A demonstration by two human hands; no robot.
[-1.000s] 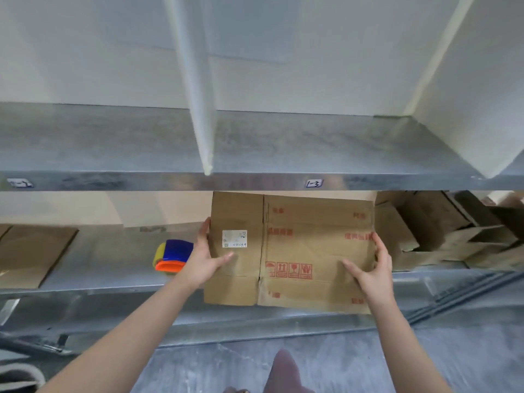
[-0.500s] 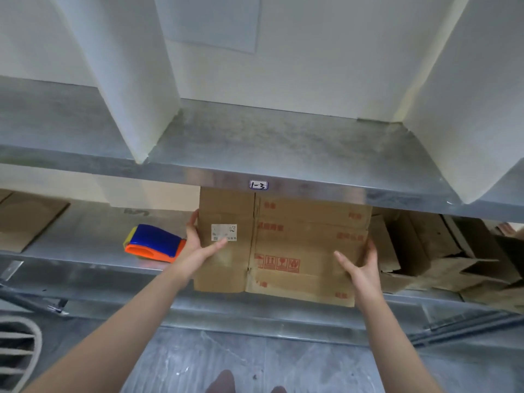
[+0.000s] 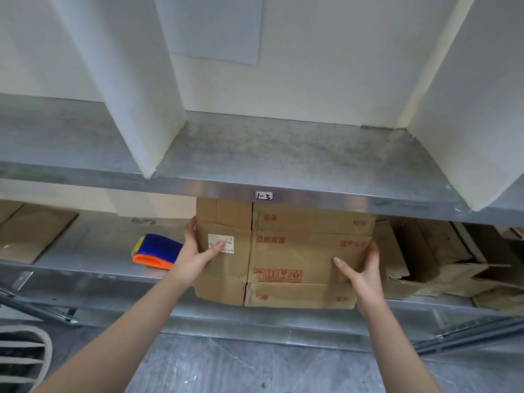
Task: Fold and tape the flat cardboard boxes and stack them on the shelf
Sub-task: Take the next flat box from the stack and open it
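Observation:
A flat brown cardboard box point(image 3: 295, 251) with red print and a white label lies on the lower metal shelf point(image 3: 93, 248), its near edge hanging past the shelf front. My left hand point(image 3: 195, 253) grips its left edge, thumb on the label. My right hand point(image 3: 360, 268) grips its right edge, thumb on top. A blue and orange tape dispenser point(image 3: 156, 251) rests on the same shelf just left of my left hand.
The upper metal shelf point(image 3: 283, 154), tagged 1-3, runs above between white dividers point(image 3: 133, 89). Several crumpled cardboard boxes point(image 3: 431, 259) fill the lower shelf to the right. Another flat cardboard point(image 3: 31, 236) lies at the far left. Grey floor lies below.
My view has swung right and tilted up, showing more of the upper shelf. Both hands keep their hold on the flat box, which stays on the lower shelf.

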